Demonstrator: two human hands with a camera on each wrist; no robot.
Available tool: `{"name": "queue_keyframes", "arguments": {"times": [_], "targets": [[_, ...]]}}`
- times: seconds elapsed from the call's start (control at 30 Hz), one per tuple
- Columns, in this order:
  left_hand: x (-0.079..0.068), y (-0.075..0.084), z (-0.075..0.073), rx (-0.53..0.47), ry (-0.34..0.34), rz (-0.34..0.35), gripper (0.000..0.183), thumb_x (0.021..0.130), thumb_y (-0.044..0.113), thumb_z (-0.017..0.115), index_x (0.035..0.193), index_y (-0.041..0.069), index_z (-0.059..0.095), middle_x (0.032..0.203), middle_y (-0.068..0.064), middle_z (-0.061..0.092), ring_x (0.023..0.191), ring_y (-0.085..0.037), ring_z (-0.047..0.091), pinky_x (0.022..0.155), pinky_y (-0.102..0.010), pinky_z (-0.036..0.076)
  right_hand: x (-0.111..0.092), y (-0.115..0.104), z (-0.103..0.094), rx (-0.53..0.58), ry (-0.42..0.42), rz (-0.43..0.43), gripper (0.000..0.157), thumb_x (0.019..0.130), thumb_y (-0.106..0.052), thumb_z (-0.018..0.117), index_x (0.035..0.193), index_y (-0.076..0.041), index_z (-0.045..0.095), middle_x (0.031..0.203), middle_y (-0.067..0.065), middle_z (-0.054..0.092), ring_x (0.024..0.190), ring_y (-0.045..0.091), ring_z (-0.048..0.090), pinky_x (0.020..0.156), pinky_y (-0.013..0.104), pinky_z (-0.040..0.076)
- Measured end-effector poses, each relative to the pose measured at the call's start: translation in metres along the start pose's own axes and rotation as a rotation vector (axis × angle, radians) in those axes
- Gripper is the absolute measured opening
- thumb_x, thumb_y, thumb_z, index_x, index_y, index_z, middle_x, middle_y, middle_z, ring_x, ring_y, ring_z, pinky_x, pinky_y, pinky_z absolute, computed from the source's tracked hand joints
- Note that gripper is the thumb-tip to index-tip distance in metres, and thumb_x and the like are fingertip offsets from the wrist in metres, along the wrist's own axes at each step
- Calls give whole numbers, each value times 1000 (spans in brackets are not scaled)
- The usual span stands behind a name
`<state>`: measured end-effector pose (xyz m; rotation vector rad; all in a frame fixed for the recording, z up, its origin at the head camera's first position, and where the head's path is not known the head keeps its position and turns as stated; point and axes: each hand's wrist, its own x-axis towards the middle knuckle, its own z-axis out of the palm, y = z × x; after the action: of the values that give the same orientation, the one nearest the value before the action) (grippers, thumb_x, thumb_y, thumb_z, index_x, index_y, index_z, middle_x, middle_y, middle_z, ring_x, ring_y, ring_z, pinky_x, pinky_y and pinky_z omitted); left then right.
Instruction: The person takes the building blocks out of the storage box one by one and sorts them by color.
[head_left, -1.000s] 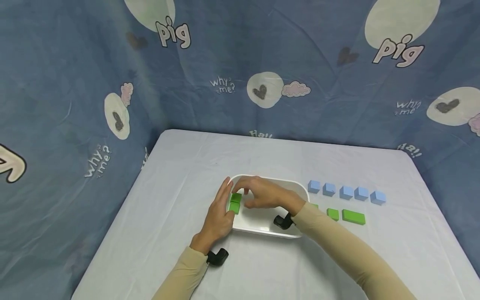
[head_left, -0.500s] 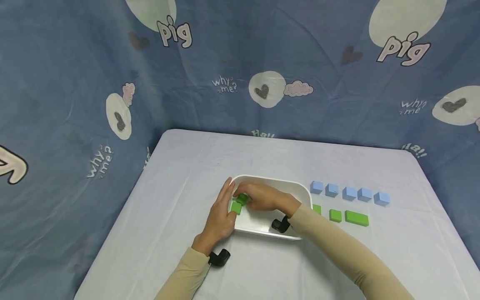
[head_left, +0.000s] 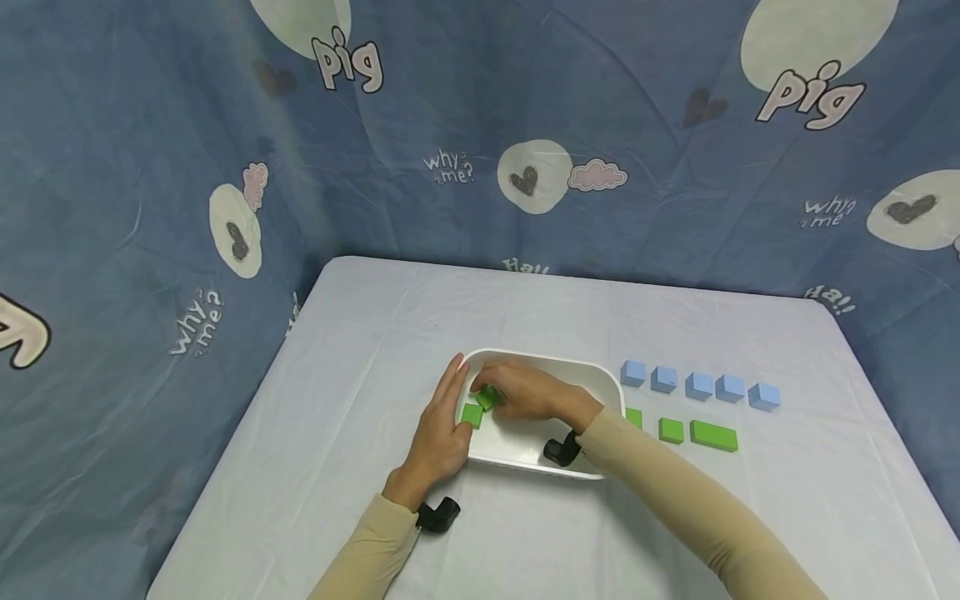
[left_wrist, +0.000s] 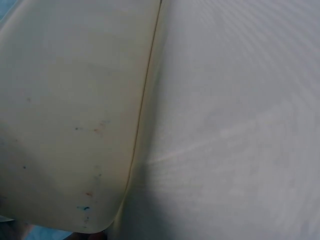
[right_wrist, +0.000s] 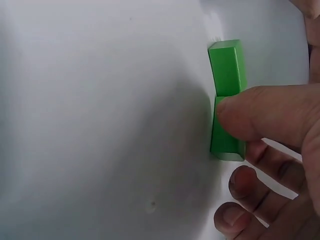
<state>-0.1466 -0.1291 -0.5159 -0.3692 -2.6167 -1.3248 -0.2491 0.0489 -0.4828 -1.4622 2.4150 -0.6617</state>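
Observation:
In the head view, a white tray [head_left: 536, 467] stands on the table. My left hand [head_left: 437, 437] holds its left end, with long fingers along the outside of the wall and the thumb over the rim. Inside the tray, my right hand [head_left: 525, 392] pinches a small green block [head_left: 488, 397]. A second green block [head_left: 472, 415] sits closer to my left thumb. From the right wrist, the right thumb presses on the pinched block [right_wrist: 226, 142], whose end meets the other block [right_wrist: 227, 70]. Only the tray's pale wall [left_wrist: 75, 100] and the cloth fill most of the left wrist view.
Right of the tray, several blue cubes [head_left: 698, 386] form a row. Nearer me lie a long green block [head_left: 714, 436], a small green block [head_left: 671, 430] and another [head_left: 633, 417] partly behind my right sleeve. A patterned blue curtain [head_left: 480, 225] hangs behind the white-covered table [head_left: 360, 350].
My right hand was above the tray with loose fingers; it now pinches the farther green block, which has shifted right and turned. The left hand keeps its place at the tray's end.

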Motion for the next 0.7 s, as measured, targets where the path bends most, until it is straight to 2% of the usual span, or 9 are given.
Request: {"name": "queue_keyframes", "arguments": {"times": [0.37,0.7], "targets": [[0,1,-1,0,1,-10,87,73,-5,48,158,0,31,167,-12,22,151,-21,25,118,-46,27,-2,1,2,-11,-5,48,35,75,-2,79,109,-7,72,105,3,64,96,17,58,91,33,48],[0,1,0,17,5,-7,86,74,-7,48,158,0,31,167,-13,22,150,-27,27,117,-50,29,-3,0,-2,41,17,46,31,77,-5,78,107,-7,71,100,-1,63,91,14,57,86,29,48]]}}
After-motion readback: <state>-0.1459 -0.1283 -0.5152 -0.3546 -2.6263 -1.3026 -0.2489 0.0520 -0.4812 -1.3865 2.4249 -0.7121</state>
